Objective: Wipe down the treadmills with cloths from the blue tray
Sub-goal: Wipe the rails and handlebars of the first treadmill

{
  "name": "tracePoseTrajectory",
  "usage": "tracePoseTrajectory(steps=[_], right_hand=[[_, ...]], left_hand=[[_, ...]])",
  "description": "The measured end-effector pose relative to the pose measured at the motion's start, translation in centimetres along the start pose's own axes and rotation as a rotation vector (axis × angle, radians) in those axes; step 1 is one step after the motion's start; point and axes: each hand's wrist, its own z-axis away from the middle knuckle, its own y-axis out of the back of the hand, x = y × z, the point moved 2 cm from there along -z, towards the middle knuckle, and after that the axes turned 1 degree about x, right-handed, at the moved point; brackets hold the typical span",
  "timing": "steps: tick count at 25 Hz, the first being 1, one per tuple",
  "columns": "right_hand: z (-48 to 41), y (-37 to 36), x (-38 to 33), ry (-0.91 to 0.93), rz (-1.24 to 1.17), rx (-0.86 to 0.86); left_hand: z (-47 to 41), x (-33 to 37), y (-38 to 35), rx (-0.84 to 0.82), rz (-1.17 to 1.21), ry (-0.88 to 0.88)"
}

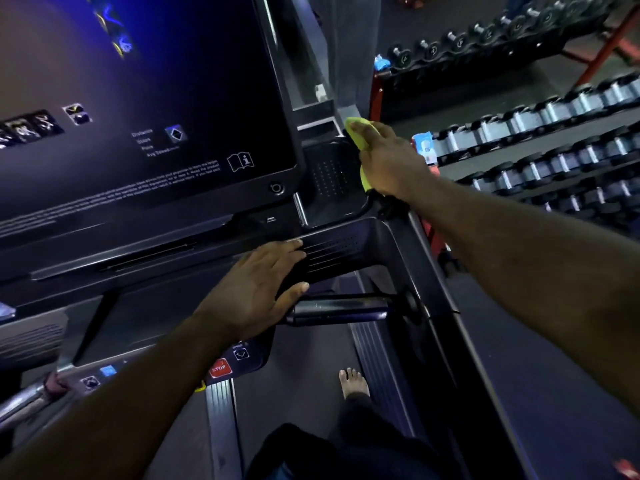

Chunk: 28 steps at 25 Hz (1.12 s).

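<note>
Yellow cloth (358,137) under flat right hand (388,161); left hand (252,292) flat on console (334,252), apart

A dumbbell rack (519,140) stands on a dark floor (554,341). Its top shelf carries a row of dark, round-headed dumbbells (485,32). The shelves below hold rows of silver-ended dumbbells (554,109), packed side by side. A red upright (375,95) forms the rack's left end, and a red brace (609,39) slants at its upper right. A blue-and-white card (424,145) sits at the left end of a middle shelf. A small blue item (381,62), too blurred to identify, lies at the top shelf's left end.
</note>
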Motion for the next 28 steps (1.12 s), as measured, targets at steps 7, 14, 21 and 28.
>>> tracePoseTrajectory(steps=[7,14,21,28], right_hand=[[9.5,-1.1,0.0,-0.047,0.092,0.034],[12.2,-2.1,1.4,-0.061,0.172,0.061],[-0.2,0.5,-3.2,0.076,0.036,0.086],[-1.8,0.4,-2.5,0.09,0.028,-0.002]], left_hand=[[0.3,-0.4,-0.2,0.002,0.029,-0.019],[-0.4,-0.8,-0.5,0.007,0.097,-0.03],[-0.5,-0.9,-0.7,0.037,0.167,0.012],[-0.1,-0.7,-0.4,0.024,0.129,0.044]])
